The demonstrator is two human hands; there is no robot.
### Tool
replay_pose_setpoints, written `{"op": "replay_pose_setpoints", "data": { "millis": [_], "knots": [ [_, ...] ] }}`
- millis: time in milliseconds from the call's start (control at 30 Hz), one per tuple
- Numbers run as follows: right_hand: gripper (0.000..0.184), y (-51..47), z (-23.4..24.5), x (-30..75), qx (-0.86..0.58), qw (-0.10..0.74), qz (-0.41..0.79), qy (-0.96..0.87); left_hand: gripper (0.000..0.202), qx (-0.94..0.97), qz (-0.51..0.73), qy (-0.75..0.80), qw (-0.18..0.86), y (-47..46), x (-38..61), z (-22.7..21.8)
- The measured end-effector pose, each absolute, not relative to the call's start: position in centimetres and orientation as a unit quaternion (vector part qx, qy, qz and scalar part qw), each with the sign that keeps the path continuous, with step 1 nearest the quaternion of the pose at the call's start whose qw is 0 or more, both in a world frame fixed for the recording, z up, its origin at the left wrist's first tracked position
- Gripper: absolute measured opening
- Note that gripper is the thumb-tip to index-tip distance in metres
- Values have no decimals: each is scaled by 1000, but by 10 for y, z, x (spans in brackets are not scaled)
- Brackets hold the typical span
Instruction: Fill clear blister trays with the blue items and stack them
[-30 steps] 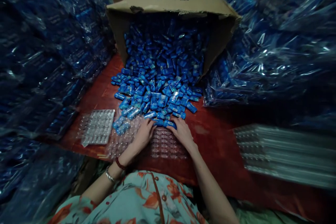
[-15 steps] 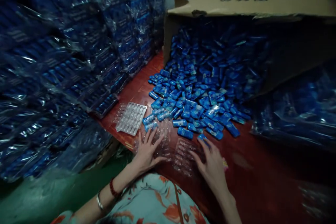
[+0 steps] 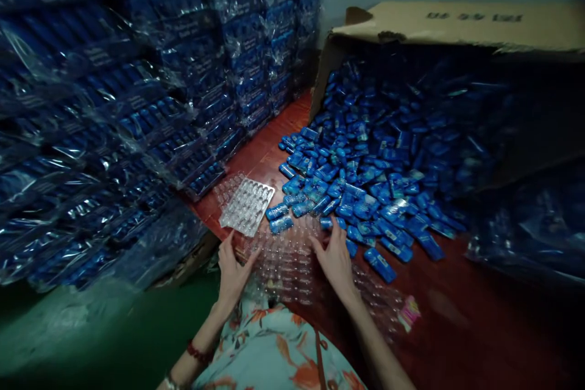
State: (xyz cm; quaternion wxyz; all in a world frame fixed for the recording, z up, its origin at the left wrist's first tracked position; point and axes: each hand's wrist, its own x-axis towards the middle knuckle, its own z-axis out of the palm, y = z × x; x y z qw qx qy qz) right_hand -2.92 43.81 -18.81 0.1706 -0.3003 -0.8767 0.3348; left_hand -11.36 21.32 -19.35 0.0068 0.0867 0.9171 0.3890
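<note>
My left hand [image 3: 234,268] is at the left side of a clear plastic blister tray [image 3: 287,268], its thumb spread away from the fingers. On the opposite side, my right hand [image 3: 336,259] is open too, thumb near the tray and fingertips by the small blue wrapped packs [image 3: 361,204]. Rows of moulded pockets show in this tray, with no blue packs in them. A second clear tray [image 3: 377,298] lies to the right, partly behind my right forearm. Beyond my left fingers rests a silvery blister sheet [image 3: 249,207].
The blue packs spill from a cardboard box [image 3: 439,24] lying open towards me on the red table [image 3: 452,311]. Plastic-wrapped stacks of blue packs [image 3: 173,73] rise on the left. A pink and yellow piece [image 3: 410,314] lies on the right.
The view has shifted, so the scene sits further right. My left hand has drawn back to the tray's left side; my right hand has moved from the right tray to the middle one.
</note>
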Motion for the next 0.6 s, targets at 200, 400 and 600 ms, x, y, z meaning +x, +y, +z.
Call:
{"op": "replay_pose_setpoints", "data": {
  "millis": [200,400,600],
  "knots": [
    [59,453,-187,-46,-312,129,394,-855,78,81,474,863,157,214,-103,-202],
    [50,462,-170,-42,-289,219,444,-819,72,41,559,795,233,220,-103,-197],
    [51,478,-141,-73,-281,303,437,-799,57,20,643,721,260,224,-104,-187]
  ]
}}
